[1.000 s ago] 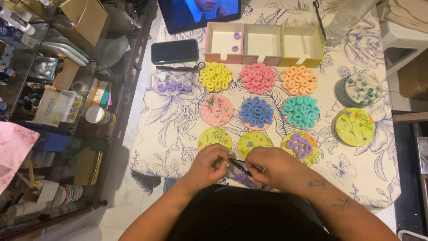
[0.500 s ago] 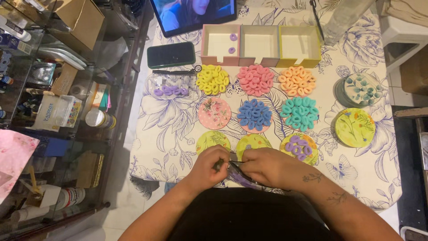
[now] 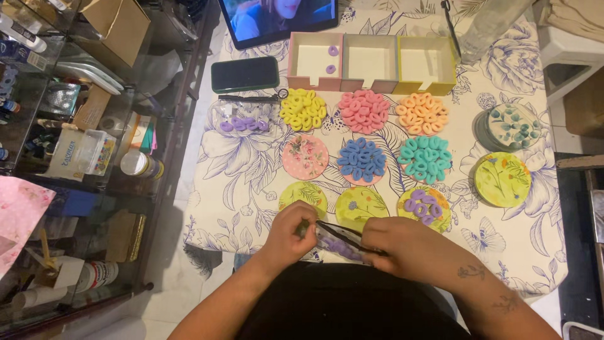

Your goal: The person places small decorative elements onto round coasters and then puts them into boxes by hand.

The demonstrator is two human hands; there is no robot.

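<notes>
Two bare hands meet at the near edge of the surface (image 3: pixel 541 252), which wears a cloth printed with large flowers. Seen from the head camera, the left hand (image 3: pixel 290 232) and the right hand (image 3: pixel 402 245) both hold a small clear bag (image 3: pixel 336 238) with a dark strip along its mouth; purple rings show through the plastic. The left grip is pressed together, pinching the left end of the bag's mouth. The right grip is curled over the bag's right end, fingers closed on it. The bag sits between the two hands, just above the near edge and close to the body.

Just beyond the hands lie round flowered coasters in rows. Some carry heaps of small rings: a yellow heap (image 3: pixel 302 109), a pink heap (image 3: pixel 363 111) and an orange heap (image 3: pixel 421 113) in the far row, a blue heap (image 3: pixel 362 160) and a teal heap (image 3: pixel 425 158) in the middle, and a small purple heap (image 3: pixel 423 204) near the right hand. A pink coaster (image 3: pixel 304 157) lies bare. Another clear bag of purple rings (image 3: pixel 244 121) rests to the left of the yellow heap. Farther off stands a three-part tray (image 3: pixel 372 83) with two purple rings in its left part, a dark phone (image 3: pixel 245 73) beside it, and a tablet (image 3: pixel 280 19) at the far edge. Glass shelves (image 3: pixel 82 157) crowded with boxes and bottles stand to the left.
</notes>
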